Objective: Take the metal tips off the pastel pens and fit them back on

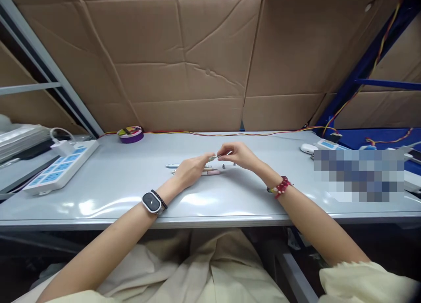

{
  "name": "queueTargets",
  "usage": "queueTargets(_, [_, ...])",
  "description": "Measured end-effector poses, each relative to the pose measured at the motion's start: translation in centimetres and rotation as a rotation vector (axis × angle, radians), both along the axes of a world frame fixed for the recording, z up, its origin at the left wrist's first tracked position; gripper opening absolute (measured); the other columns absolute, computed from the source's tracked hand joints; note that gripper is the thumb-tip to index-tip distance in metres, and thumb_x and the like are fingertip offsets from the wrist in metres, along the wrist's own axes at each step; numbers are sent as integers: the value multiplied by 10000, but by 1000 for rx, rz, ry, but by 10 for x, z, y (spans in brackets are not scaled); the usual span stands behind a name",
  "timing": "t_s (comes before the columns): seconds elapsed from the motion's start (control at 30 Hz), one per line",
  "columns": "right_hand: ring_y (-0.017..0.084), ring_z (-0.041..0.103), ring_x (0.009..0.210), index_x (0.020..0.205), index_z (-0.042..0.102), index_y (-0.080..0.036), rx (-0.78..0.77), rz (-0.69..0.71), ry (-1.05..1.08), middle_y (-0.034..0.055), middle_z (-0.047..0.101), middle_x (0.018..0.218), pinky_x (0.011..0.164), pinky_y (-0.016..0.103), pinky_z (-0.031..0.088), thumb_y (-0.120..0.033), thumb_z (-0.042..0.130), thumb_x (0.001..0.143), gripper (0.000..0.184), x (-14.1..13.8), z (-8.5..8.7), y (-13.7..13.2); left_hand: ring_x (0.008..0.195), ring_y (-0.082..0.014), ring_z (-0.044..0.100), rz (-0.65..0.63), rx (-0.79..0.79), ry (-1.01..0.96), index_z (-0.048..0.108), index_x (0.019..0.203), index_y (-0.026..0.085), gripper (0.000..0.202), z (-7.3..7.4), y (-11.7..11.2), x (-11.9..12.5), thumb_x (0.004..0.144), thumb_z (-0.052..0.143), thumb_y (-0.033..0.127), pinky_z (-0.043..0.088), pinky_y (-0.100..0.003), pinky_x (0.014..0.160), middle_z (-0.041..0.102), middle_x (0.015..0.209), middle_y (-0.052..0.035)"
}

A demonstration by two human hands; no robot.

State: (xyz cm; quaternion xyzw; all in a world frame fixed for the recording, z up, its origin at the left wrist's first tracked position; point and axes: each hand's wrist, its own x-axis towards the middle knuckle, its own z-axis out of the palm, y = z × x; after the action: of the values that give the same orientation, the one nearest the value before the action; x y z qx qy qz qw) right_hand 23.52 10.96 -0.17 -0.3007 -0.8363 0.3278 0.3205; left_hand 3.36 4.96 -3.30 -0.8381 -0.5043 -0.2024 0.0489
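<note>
Above the middle of the table, my two hands meet at their fingertips. My left hand (190,170) is closed, pinching a slim pale piece that looks like part of a pen (213,158). Opposite it, my right hand (237,155) is closed on a thin dark, shiny piece (226,153), its tip touching or very near the pale one. Beneath and behind the left hand lie several pens, among them a light blue pen (171,165) and a pink pen (212,172), partly hidden. Two tiny metal parts, one of them a small dark tip (223,166), rest below my right hand.
A white power strip (62,169) with a plugged-in charger lies at left, beside stacked papers (24,140). A purple roll of tape (130,135) sits at the back left. Thin red and yellow wires (210,133) run along the rear edge. A white mouse-like object (308,148) stands at right.
</note>
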Motion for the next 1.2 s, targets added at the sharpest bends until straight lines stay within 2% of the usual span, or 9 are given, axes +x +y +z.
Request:
queueTargets(0.1, [166,622,710,785,653,-159,-3,-7,-5,47,676,754,599,270,475,-328,640,736,177,-1,2,-2,891,-172,639,-42,22,-16,426,1276,275,379,0,1,-3,935,284,192,468,-259,709,646,1110,-13])
queueTargets(0.23, [156,615,700,797,638,-160,22,-21,-49,39,671,751,616,261,477,-370,578,791,219,2,8,-3,853,-165,640,-53,51,-23,473,1245,281,357,4,4,-10,945,289,226,467,-254,700,660,1084,-3])
queueTargets(0.37, [152,587,698,777,578,-162,121,-146,-136,43,641,758,633,260,446,-389,423,887,296,11,11,3,903,-158,628,-21,77,-28,496,1221,268,364,12,6,-18,969,233,264,460,-256,769,658,1083,-15])
queueTargets(0.47, [151,536,603,658,533,-172,184,-244,-289,36,590,639,576,268,387,-374,338,921,385,15,7,7,912,-179,617,31,82,-13,503,1203,245,358,16,8,-21,969,239,309,450,-281,786,663,1040,-40])
queueTargets(0.6, [165,507,573,541,485,-181,241,-271,-526,50,549,576,534,273,330,-304,383,900,393,11,-4,6,793,-206,604,91,48,41,533,1113,193,320,16,11,-21,948,298,333,434,-324,753,663,861,-56])
queueTargets(0.77, [224,542,772,631,567,-174,344,-243,-684,109,610,747,579,278,355,-273,441,872,290,7,-12,5,896,-224,542,100,-8,94,563,1013,214,261,11,15,-23,935,327,297,397,-354,804,646,909,-53])
queueTargets(0.9, [244,537,821,730,610,-158,407,-220,-727,123,617,808,606,291,370,-250,467,858,214,8,-16,5,900,-232,530,113,-66,95,574,1014,225,271,8,18,-26,935,324,297,400,-367,791,640,894,-54])
queueTargets(1.03, [240,539,858,817,624,-164,436,-206,-728,108,621,854,631,286,381,-250,498,855,157,6,-17,4,877,-203,555,86,-117,72,592,977,231,298,7,20,-27,939,303,293,424,-325,761,630,953,-42])
queueTargets(1.2, [212,553,884,887,627,-177,437,-212,-723,87,628,915,641,259,387,-168,529,841,108,8,-13,4,907,-200,571,95,-107,19,582,1026,218,353,9,19,-27,951,253,321,436,-326,785,616,999,-51])
